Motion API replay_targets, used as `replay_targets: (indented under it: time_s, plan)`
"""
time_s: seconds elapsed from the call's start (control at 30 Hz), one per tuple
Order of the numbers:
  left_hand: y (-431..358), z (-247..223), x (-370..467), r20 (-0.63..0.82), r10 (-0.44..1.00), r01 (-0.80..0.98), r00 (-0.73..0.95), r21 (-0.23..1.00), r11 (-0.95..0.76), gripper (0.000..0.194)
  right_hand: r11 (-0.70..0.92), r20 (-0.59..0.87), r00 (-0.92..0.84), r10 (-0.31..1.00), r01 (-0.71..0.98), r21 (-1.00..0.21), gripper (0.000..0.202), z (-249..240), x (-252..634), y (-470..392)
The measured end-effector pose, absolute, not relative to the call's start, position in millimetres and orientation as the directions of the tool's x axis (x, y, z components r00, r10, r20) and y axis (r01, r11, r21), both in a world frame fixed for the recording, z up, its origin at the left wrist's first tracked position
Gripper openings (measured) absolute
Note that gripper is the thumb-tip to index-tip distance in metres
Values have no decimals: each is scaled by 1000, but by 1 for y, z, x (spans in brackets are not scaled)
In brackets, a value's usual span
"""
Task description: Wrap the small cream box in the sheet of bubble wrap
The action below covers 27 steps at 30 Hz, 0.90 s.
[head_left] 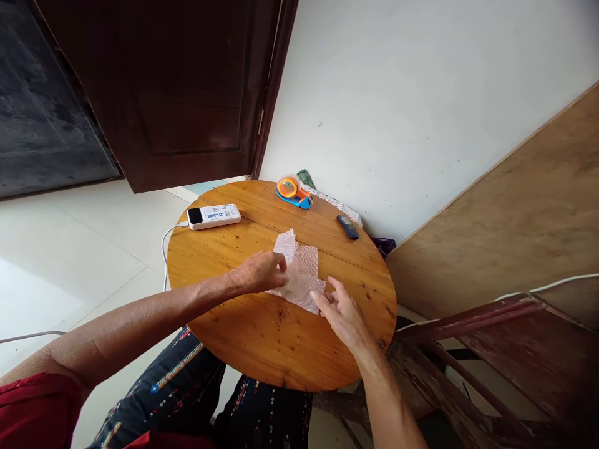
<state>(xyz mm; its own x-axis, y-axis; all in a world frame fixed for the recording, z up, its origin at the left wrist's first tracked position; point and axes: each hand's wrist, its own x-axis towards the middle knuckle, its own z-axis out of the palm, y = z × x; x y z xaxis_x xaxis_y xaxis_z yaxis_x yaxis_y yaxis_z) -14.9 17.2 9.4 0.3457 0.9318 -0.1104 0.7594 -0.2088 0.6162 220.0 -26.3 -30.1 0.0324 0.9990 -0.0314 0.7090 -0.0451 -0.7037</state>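
A crumpled piece of clear, pinkish bubble wrap (pixel 306 262) lies partly folded on the round wooden table (pixel 276 355). Over its left edge, my left hand (pixel 264 272) is closed, the fingers curled down on the wrap; the fingertips are partly hidden. At the lower right corner of the wrap is my right hand (pixel 344 312), thumb and fingers apart, with the thumb near or touching the edge. Whether anything lies inside the folds I cannot tell.
On the table, a white device (pixel 219 216) with a cable stands back left. An orange and blue tape dispenser (pixel 294 191) is at the back edge, a dark blurred object (pixel 347 227) at the right. A wall, a dark door (pixel 178 81) and a wooden chair-like frame (pixel 468 368) surround the table.
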Motion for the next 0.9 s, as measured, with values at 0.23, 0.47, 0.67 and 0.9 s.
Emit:
replay_targets:
  time_s: [0.23, 0.47, 0.67, 0.9]
  plan:
    - [18, 9, -12, -87, 930, 817, 358, 511, -267, 19, -47, 27, 138, 990, 500, -865, 80, -39, 192, -11]
    - [13, -11, -11, 75, 915, 796, 397, 469, -383, 19, -55, -8, 188, 982, 249, -967, 74, -41, 184, -22]
    - [13, -24, -6, 135, 907, 806, 399, 420, -417, 20, 28, 55, 147, 988, 180, -983, 62, -29, 170, -22]
    - [10, -17, 0, 117, 910, 810, 399, 420, -409, 23, 8, 16, 60, 998, 124, -992, 61, -19, 143, -7]
